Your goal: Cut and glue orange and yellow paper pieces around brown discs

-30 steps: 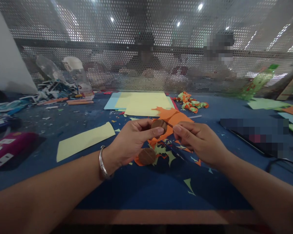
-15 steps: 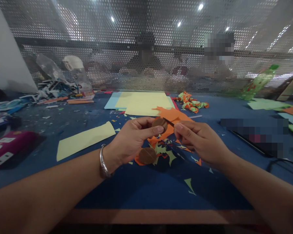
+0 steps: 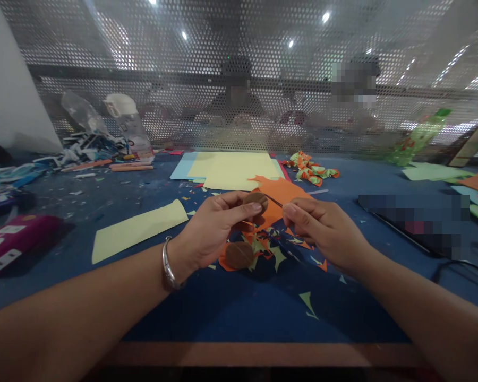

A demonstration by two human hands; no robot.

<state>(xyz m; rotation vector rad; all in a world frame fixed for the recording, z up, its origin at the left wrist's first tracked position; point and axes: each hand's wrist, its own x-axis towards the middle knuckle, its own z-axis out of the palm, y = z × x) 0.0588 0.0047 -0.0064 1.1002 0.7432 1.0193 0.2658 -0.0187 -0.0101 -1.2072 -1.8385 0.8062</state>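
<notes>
My left hand (image 3: pixel 217 225), with a silver bangle on its wrist, pinches a thin brown disc (image 3: pixel 255 199) between thumb and fingers. In my right hand (image 3: pixel 321 225) is a thin dark pointed tool (image 3: pixel 274 200), its tip close to the disc's right edge; I cannot tell whether they touch. A second brown disc (image 3: pixel 239 255) lies on the table just below my left hand, with orange paper under it. Green and orange paper scraps (image 3: pixel 276 257) are scattered beneath both hands. Behind them lies a cut orange sheet (image 3: pixel 284 191).
Stacked yellow sheets (image 3: pixel 235 170) and curled orange-green paper pieces (image 3: pixel 313 168) lie farther back. A pale yellow strip (image 3: pixel 139 231) and a purple case (image 3: pixel 18 239) are at left. A clear bottle (image 3: pixel 131 127) and a green bottle (image 3: pixel 420 138) stand near the perforated screen (image 3: pixel 175 95).
The disc in my left hand has shifted slightly left and tilted flatter. The dark tool in my right hand has turned a little and looks thinner. The second disc stays put.
</notes>
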